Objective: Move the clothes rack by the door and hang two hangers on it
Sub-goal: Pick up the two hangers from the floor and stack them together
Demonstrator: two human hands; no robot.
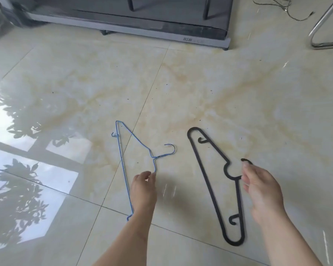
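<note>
We look down at a shiny tile floor [200, 89]. On the far left of it we see the mirror picture of a window and leafy branches.

Next comes the blue hanger [132, 150]. It is thin wire and lies flat on the floor, just left of the black hanger. Its hook points right, toward the black hanger.

Our left hand [143, 189] is over the lower part of the blue hanger. The fingers [142, 176] are bent and close to the thumb, right at the wire below the neck. We cannot tell if they pinch the wire yet or only touch it.

The black hanger [215, 187] is thick and lies flat too. Its hook points right.

Our right hand [261, 191] is just right of the black hanger, by its neck. The fingers [245, 177] are curled loose and spread, touching or almost touching the hook part. They do not wrap around it.

Far behind the black hanger sits a low grey machine [161, 24]. To the right of that we see a bent metal tube [319, 29] and thin wires [281, 8].
</note>
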